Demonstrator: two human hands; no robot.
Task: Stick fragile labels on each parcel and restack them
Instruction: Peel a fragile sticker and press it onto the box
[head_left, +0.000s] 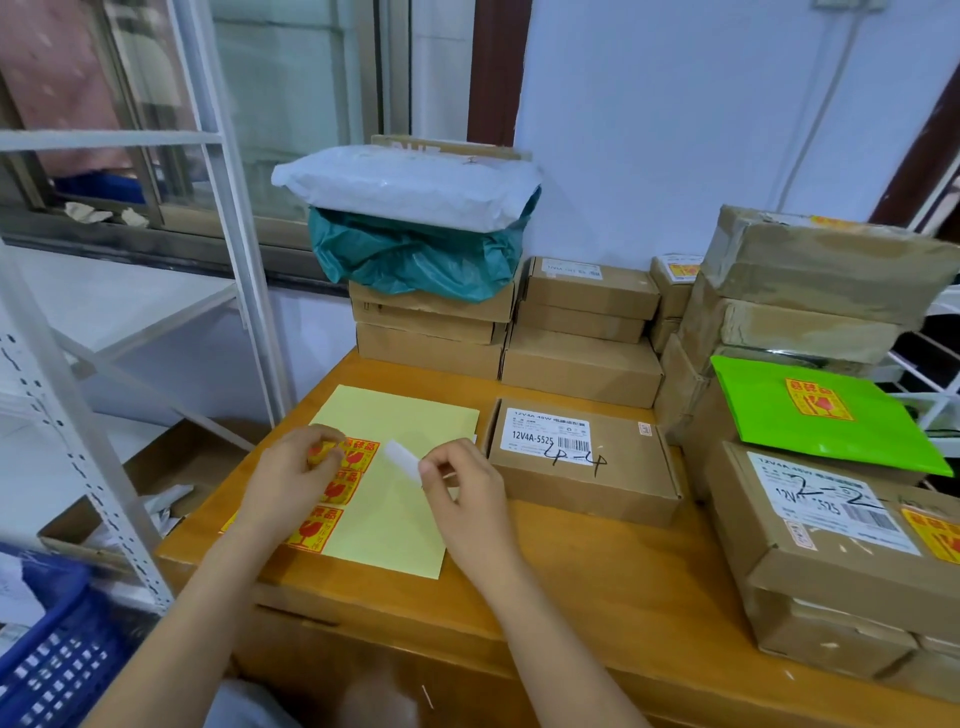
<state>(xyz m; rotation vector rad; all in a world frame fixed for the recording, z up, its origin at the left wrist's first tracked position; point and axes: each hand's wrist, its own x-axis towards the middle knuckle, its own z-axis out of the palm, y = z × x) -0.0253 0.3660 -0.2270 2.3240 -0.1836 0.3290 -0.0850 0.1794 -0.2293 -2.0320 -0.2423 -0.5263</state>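
Centrally, two bare hands work over a pale yellow backing sheet (410, 483) lying on a wooden table (597, 582). Three red-and-yellow fragile labels (358, 454) show on the sheet's left side, partly covered by the left hand (291, 475), whose fingers are curled down onto the topmost label; whether they pinch it or only press it is hard to tell. The right hand (462, 486) pinches a small white strip (402, 460) between thumb and forefinger, its printed side hidden.

Just right of the sheet sits one cardboard parcel (584, 462) with a white address sticker and handwritten marks. Behind it, at frame centre, two stacks of brown boxes (582, 332) stand against the wall; the left stack carries a teal plastic bag (415, 254) with a white mailer bag (405, 187) on top.

At the right edge, a taller taped pile (810, 291) is cut off by the frame. A green mailer (821, 410) already bearing one label lies on a lower stack, in front of which a labelled box (841, 525) is partly out of view. A blue basket (57, 660) fills the lower left corner, its contents unclear.
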